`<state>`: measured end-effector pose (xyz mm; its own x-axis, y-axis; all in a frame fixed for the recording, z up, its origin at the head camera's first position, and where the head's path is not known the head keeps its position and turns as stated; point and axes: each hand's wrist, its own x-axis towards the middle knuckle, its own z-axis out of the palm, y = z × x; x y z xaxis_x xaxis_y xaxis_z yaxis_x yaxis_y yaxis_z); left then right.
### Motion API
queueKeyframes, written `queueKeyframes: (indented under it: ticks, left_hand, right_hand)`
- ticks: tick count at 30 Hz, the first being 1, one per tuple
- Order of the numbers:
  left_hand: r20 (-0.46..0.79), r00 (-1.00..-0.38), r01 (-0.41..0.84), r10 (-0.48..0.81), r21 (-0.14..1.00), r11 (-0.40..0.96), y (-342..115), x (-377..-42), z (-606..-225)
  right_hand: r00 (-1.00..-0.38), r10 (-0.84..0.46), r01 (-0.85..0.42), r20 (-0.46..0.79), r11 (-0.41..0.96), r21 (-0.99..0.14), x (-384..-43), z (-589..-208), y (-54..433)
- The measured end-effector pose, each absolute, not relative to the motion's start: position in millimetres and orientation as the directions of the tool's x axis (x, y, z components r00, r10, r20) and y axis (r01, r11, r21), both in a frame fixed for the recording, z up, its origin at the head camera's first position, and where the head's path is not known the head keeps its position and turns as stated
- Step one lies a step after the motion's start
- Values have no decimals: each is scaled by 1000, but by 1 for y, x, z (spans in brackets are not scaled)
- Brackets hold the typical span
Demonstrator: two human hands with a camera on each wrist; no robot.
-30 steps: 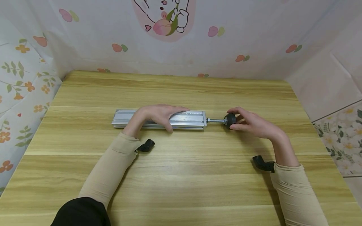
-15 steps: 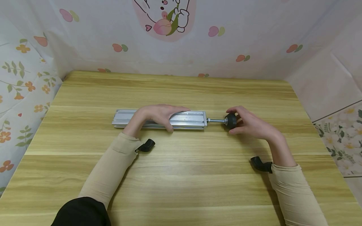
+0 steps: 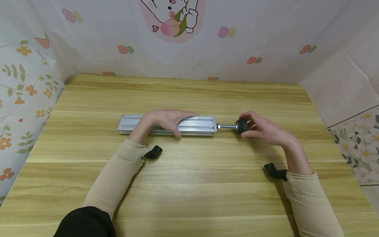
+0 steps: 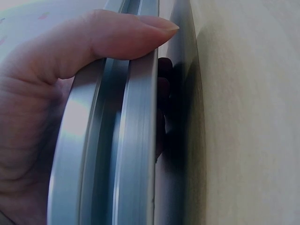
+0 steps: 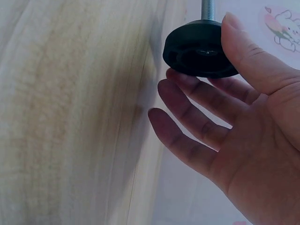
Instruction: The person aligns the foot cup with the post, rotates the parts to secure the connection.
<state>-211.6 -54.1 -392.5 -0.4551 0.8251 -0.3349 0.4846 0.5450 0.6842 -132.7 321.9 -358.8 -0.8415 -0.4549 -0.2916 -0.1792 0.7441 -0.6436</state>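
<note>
A silver aluminium extrusion profile [image 3: 196, 125] lies lengthwise in the middle of the table. My left hand [image 3: 165, 120] grips it from above, thumb on the near side; in the left wrist view the thumb [image 4: 126, 35] crosses its slotted face and darker fingertips [image 4: 164, 86] show past its lower edge. From the profile's right end sticks a levelling foot, with a threaded rod [image 3: 227, 126], nuts and a round black base [image 3: 242, 126]. My right hand [image 3: 265, 130] holds that base at its rim between thumb and fingers. The right wrist view shows the base's hollow underside [image 5: 201, 58] and the other fingers spread loosely.
The wood-grain table [image 3: 189, 184] extends around both hands. A white patterned curtain [image 3: 189, 59] hangs behind its back edge, with floral sheets at the sides. A black wrist mount sits at each cuff, the left mount [image 3: 154, 152] and the right mount [image 3: 275, 171].
Half a second ago my right thumb and fingers were spread wider around the black base; now they are closer on it, and the wrist has shifted slightly right. Left hand and profile stay put.
</note>
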Motion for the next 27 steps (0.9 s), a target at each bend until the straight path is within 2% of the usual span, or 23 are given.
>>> queueKeyframes:
  ticks: [27]
  left_hand:
    - [-334,-449,488,829,685,541,-54,-211,-392]
  right_hand:
    - [-855,-412,-128,-314,755,-643,-135,-362,315]
